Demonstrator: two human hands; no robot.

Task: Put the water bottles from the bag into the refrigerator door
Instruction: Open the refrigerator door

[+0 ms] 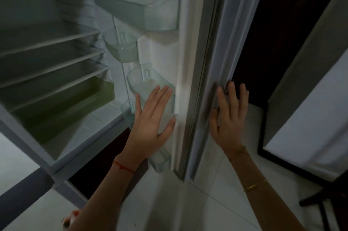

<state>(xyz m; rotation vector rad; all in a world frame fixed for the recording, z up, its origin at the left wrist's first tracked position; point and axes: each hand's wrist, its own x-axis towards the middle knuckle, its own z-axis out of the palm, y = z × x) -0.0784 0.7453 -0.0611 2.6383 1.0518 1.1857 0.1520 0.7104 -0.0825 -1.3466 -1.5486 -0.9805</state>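
The refrigerator door (190, 42) stands open in the middle of the view, seen edge-on. Its inner side carries clear plastic door bins: a wide top one (143, 10), a small one (122, 50), and lower ones (145, 80). My left hand (152, 119) lies flat, fingers spread, against the lower bin area inside the door. My right hand (229, 115) rests open on the door's outer edge and grey gasket (222, 61). Neither hand holds anything. No water bottle or bag is clearly visible; the door bins look empty.
The fridge interior (47, 72) at left has several bare glass shelves and a greenish drawer (71, 104). White tiled floor (188, 202) lies below. A dark-framed white panel (310, 117) stands at right. A small reddish object (70, 215) sits at the bottom left edge.
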